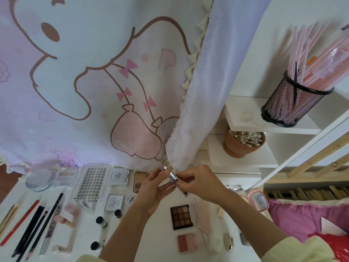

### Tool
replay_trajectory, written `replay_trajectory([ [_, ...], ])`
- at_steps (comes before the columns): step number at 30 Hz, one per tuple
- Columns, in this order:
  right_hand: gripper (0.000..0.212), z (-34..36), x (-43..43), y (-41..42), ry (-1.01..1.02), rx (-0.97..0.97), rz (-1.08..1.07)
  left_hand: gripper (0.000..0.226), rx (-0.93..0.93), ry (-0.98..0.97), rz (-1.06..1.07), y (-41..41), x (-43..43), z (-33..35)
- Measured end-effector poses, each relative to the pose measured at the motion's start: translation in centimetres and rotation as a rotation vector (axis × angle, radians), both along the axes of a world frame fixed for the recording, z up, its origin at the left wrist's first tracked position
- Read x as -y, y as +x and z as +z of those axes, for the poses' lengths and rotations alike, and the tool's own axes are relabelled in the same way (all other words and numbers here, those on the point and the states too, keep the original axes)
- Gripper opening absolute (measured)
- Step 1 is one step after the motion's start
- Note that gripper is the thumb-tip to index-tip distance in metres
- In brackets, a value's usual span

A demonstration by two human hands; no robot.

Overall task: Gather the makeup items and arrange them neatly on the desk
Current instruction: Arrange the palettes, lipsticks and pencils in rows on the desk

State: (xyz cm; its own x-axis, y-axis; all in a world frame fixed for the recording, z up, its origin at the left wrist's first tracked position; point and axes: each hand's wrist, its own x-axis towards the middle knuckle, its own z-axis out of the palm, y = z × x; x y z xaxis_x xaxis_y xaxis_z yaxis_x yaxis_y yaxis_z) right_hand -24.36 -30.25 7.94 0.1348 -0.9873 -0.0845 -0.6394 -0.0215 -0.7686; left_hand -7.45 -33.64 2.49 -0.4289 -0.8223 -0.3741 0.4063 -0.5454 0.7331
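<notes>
Left hand [153, 188] and right hand [197, 183] pinch 1 slim silvery cosmetic tube [172, 176] above the desk [151, 235]; mid-gathering, it probably next needs laying beside the eyeshadow palette [181, 216].

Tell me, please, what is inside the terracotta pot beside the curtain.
The terracotta pot is packed with cotton swabs, white tips showing at its mouth. Its wall hides their lower parts and anything beneath them.

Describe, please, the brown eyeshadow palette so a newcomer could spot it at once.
On the white desk, look just nearer the person than the left hand and right hand, which hold a tube. The palette lies flat there, a dark square. Unlike the pink two-pan blush beside it, it has nine brown pans in a grid.
</notes>
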Motion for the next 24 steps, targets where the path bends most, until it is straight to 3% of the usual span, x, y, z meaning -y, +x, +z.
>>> replay_trajectory([
  [8, 0.012, 0.9, 0.1, 0.2, 0.079, 0.055, 0.019, 0.054, 0.056, -0.03, -0.061, -0.2, -0.5, 0.4],
  [13, 0.022, 0.7, 0.1, 0.5, 0.102, 0.017, 0.018, 0.051, 0.098, -0.057, -0.079, -0.2, -0.6, 0.4],
  [17, 0.011, 0.3, -0.2, 0.7, 0.104, 0.023, -0.005, 0.05, 0.104, -0.037, -0.077, -0.2, -0.7, 0.4],
  [24, 0.016, 0.0, -0.4, 1.3, 0.059, 0.025, -0.032, 0.05, 0.083, 0.003, -0.056, -0.3, -0.7, 0.3],
])
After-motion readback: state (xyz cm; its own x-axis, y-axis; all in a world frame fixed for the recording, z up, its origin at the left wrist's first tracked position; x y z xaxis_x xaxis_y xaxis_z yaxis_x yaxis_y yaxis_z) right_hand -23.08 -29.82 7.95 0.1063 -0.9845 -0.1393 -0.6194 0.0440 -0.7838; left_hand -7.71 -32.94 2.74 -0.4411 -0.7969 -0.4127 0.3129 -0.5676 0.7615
